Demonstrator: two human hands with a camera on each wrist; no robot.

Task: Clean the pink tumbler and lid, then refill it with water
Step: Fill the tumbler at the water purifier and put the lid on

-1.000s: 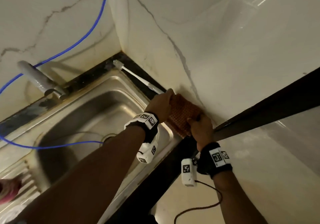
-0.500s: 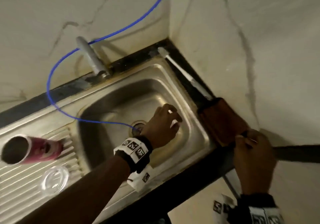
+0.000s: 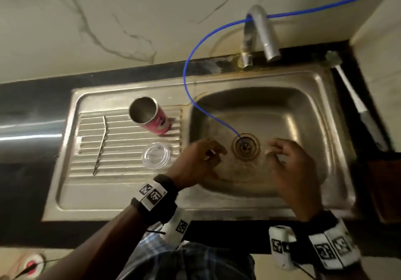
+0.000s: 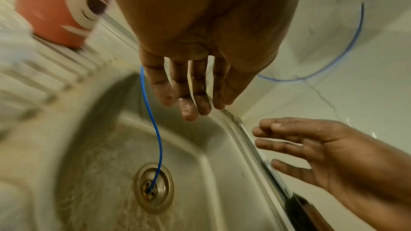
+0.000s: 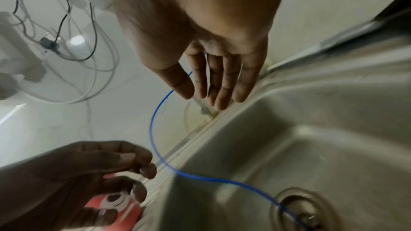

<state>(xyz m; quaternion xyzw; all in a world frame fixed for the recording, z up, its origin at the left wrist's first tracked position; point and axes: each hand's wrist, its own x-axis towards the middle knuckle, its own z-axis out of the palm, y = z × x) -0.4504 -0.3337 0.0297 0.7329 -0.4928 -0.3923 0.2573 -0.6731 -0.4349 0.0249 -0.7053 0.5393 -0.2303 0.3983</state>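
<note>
Pink tumbler (image 3: 155, 120) is standing open-mouthed on the ribbed drainboard just left of the sink basin (image 3: 303, 110), steel interior showing, nothing visible inside. Its side is carrying a white cartoon face print with a dark nose, seen in the left wrist view (image 4: 86, 6); no readable writing on it. Clear round lid (image 3: 156, 155) is lying flat on the drainboard just in front of the tumbler, left of the basin, apart from the tumbler. A thin bent metal straw (image 3: 100, 144) is lying on the drainboard further left of the basin.

Left hand (image 3: 195, 163) is hovering over the basin's left edge, fingers loosely spread and slightly bent, holding nothing; fingertips (image 4: 189, 110) are looking wet. Right hand (image 3: 291, 167) is hovering inside the basin area just right of the drain (image 3: 245, 146), fingers spread and relaxed, holding nothing.

Blue tube (image 3: 195, 104) is running from the wall behind the basin, across the tap (image 3: 259, 35), and down into the drain. Basin is holding only the tube end; its floor near the drain is looking wet. A white toothbrush (image 3: 347, 86) is lying on the dark surface (image 3: 32, 97) right of the basin. Wrist bands are carrying black-and-white square marker codes, no readable text.
</note>
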